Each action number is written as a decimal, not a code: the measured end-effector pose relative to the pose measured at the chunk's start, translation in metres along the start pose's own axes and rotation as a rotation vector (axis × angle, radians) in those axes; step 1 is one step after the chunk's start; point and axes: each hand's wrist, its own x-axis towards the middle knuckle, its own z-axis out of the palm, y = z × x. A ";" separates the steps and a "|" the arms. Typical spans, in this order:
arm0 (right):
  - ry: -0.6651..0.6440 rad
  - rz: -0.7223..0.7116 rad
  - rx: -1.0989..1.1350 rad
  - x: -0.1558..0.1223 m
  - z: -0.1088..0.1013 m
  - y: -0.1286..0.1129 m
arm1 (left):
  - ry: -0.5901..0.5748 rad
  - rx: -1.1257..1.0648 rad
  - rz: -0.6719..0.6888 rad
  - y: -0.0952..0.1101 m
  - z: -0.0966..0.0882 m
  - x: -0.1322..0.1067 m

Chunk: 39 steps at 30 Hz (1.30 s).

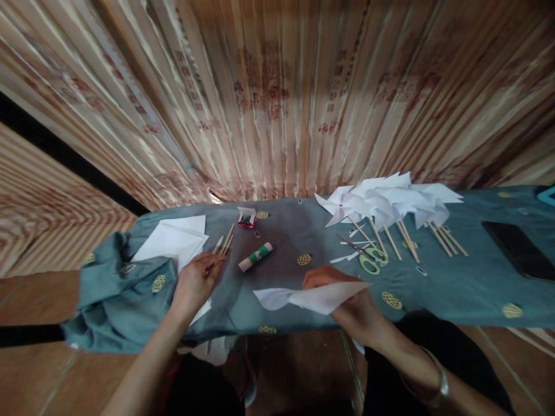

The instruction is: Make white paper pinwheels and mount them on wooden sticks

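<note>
My left hand (196,283) rests on the teal cloth, its fingers closed around the lower ends of a few wooden sticks (225,240) that point away from me. My right hand (347,300) holds a folded white paper piece (312,297) just above the table's near edge, fingers pinched under it. A white and green glue stick (255,257) lies between the two hands, farther back. A stack of white paper sheets (173,240) lies just left of the sticks.
Several finished white paper pinwheels (390,199) on sticks lie at the back right. Scissors with pale green handles (368,260) lie near them. A small red box of pins (246,218) sits at the back. A black phone (518,248) lies far right. The teal cloth (281,231) bunches at left.
</note>
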 end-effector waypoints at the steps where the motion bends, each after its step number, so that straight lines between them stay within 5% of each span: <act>1: -0.008 0.008 -0.001 -0.001 0.001 -0.001 | -0.022 0.064 -0.014 -0.006 0.003 0.005; 7: -0.032 0.022 -0.048 -0.005 0.004 -0.002 | -0.123 0.361 -0.067 -0.014 0.017 0.018; 16: -0.055 -0.072 -0.050 -0.003 0.004 -0.011 | -0.121 0.371 -0.126 -0.009 0.021 0.025; 22: 0.013 -0.115 -0.050 -0.004 0.001 -0.009 | -0.036 0.202 -0.201 -0.009 0.020 0.031; 25: 0.044 -0.115 -0.021 -0.003 0.000 -0.012 | 0.038 0.015 -0.169 0.016 0.016 0.027; 27: 0.076 -0.121 0.029 -0.002 -0.001 -0.014 | 0.084 -0.383 -0.132 0.044 0.015 0.019; 32: 0.078 -0.082 0.056 -0.002 -0.010 -0.019 | -0.245 -0.950 -0.203 0.109 0.029 -0.005; 39: 0.123 -0.033 0.159 -0.003 -0.036 -0.017 | -0.614 -1.389 -0.582 0.137 0.061 -0.022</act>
